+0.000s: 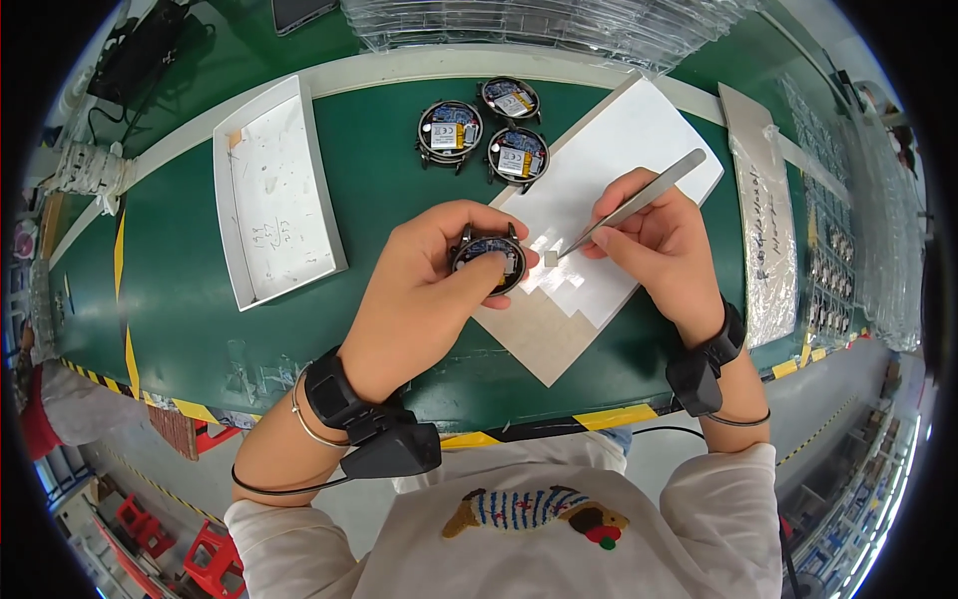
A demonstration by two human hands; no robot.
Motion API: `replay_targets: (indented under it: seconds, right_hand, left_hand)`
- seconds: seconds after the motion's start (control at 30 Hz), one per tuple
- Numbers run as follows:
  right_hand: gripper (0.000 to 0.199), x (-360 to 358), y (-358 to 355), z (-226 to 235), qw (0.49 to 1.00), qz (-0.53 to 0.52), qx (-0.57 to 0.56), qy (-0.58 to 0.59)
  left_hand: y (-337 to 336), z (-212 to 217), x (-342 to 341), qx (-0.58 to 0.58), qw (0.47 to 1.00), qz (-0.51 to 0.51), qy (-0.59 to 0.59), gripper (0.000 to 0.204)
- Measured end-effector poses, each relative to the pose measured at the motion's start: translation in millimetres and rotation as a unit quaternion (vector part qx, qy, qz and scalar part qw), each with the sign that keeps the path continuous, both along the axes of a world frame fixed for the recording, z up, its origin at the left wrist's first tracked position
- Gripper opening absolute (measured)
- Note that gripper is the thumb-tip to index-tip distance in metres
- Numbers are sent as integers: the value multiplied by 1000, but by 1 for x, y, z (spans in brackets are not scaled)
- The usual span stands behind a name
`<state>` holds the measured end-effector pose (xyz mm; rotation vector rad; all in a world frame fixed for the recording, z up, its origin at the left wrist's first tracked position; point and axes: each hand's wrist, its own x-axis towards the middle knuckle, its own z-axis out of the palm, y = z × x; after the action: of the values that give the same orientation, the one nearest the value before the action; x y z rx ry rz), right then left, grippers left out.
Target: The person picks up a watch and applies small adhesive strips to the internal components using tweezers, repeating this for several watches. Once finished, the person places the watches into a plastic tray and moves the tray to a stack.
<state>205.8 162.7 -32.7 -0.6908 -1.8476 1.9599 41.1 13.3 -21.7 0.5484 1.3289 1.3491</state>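
Note:
My left hand (pixel 424 290) is closed round an open watch case (pixel 489 262), thumb across its exposed circuit board. In my right hand (pixel 654 240) is a pair of metal tweezers (pixel 649 198), pointing down to the left. The tweezer tips are at a small pale square piece (pixel 551 259); whether they grip it I cannot tell. Beneath lies a white sheet (pixel 654 130) on a grey-beige board (pixel 544 339), with several small shiny squares near the tips. Three more open watch cases (pixel 449 134), with batteries and boards showing, sit beyond my left hand.
At left stands a shallow white box (pixel 324 225) with handwriting inside. Stacked clear plastic trays (pixel 539 25) lie at the back. To the right are a plastic-wrapped board (pixel 766 240) and a tray of small parts (pixel 830 260). Yellow-black tape (pixel 559 421) marks the green table's near edge.

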Motion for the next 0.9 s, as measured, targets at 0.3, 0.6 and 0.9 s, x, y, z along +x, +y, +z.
replay_targets:
  seconds: [0.3,0.6,0.9]
  right_hand:
    - [20,-1,-3,4,998,-47,-24,-21]
    - [19,2,-3,2,999,-37,0,-12]
    - [17,2,-27,15,993,-20,-55,100]
  left_hand:
    - [-2,1,1,-16,998,-21,48,24]
    - [0,-4,1,-11,996,-63,60,29]
    - [-2,-3,10,15,995,-90,43,33]
